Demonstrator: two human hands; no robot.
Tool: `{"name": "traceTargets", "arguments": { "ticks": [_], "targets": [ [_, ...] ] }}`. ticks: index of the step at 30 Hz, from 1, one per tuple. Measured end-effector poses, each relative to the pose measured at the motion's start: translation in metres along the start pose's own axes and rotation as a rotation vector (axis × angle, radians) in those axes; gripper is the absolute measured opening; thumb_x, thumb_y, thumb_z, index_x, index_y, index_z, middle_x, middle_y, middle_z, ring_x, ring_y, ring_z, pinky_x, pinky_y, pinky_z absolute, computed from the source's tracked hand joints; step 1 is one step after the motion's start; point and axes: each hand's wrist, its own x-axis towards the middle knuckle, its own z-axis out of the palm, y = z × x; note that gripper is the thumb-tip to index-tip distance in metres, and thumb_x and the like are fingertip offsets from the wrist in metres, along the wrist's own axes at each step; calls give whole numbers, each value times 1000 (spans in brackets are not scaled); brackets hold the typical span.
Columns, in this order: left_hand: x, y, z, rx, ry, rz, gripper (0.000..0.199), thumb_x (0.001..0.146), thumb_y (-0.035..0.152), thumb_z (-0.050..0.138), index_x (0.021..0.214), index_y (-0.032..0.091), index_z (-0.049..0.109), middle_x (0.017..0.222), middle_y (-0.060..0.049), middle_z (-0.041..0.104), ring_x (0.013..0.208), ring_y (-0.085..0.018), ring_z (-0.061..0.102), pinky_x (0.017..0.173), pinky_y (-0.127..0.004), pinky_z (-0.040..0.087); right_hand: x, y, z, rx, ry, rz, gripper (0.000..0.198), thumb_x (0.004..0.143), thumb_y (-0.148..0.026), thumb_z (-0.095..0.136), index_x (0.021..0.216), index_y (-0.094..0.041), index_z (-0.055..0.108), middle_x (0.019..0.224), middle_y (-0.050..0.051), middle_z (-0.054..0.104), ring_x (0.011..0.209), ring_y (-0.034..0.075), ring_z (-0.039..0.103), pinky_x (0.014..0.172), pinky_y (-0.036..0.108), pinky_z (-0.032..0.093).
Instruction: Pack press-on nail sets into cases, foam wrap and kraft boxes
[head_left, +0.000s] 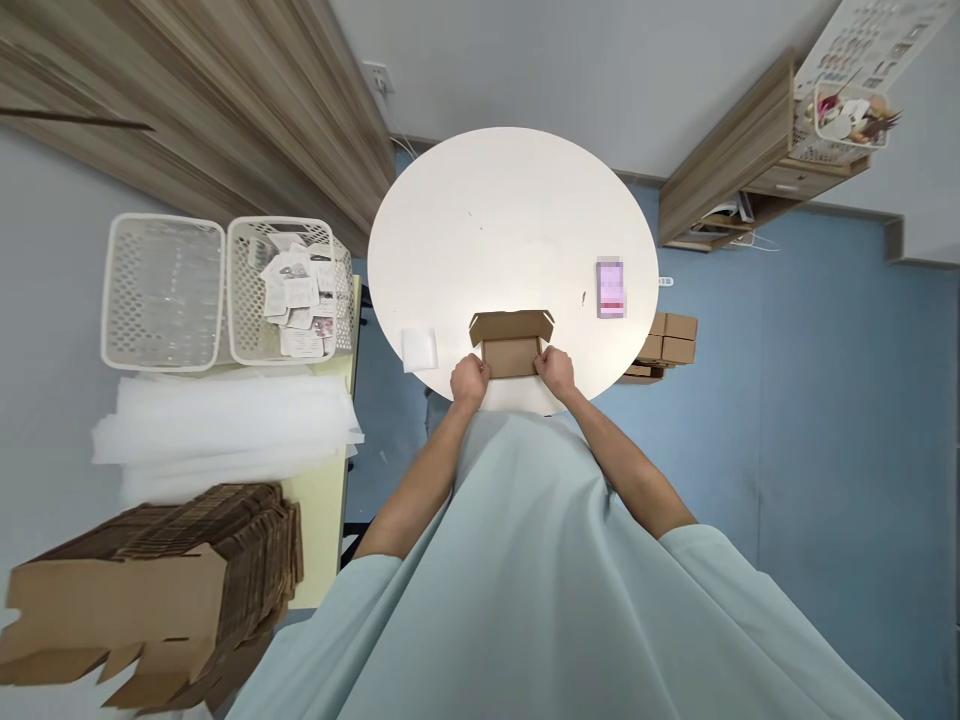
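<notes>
Arms (421, 478) outstretched, left grip (470, 381) and right grip (556, 373) pinch a box (511, 357).

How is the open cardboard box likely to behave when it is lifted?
The cardboard box would probably feel light: only bare cardboard shows inside. Its lower part looks fairly stiff, folded into a tray shape between the left hand and right hand. The lid, open at the far side, would likely swing, since neither hand holds it.

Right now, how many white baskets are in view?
3: the far-left basket, the packet basket beside it, the right-hand basket atop the wooden cabinet. More may be hidden.
</notes>
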Motion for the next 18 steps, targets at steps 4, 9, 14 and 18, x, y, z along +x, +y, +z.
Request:
{"name": "traceTargets", "arguments": {
  "ticks": [4, 9, 14, 18],
  "targets": [
    [5, -17, -13, -69, 46, 44, 20, 104, 42, 60, 104, 24, 70, 115, -10, 77, 108, -30, 72, 95, -40, 53, -2, 5, -2, 94, -1, 27, 20, 105, -39, 63, 100, -21, 68, 100, 10, 79, 95, 27, 73, 78, 32, 47],
    [25, -67, -55, -35, 384, -107, 34, 99, 39, 67, 126, 18, 64, 138, -19, 66, 134, -36, 59, 113, -48, 47, -20, 23, -8, 256, 103, 22, 27, 105, -47, 59, 100, -22, 69, 99, 9, 80, 93, 25, 74, 78, 31, 49],
    [47, -94, -82, 3, 300, -305, 56, 85, 49, 85, 123, 17, 60, 129, -19, 71, 132, -39, 62, 113, -51, 48, -42, 34, -11, 370, 160, 53, 29, 102, -48, 56, 92, -23, 67, 97, 8, 80, 89, 24, 74, 79, 32, 51],
    [54, -89, -82, -32, 262, -401, 60, 79, 50, 90, 120, 22, 55, 128, -17, 72, 127, -40, 66, 104, -52, 55, -51, 33, -15, 424, 168, 97, 30, 101, -50, 56, 89, -24, 65, 96, 8, 80, 85, 24, 72, 79, 33, 52]
  ]
}}
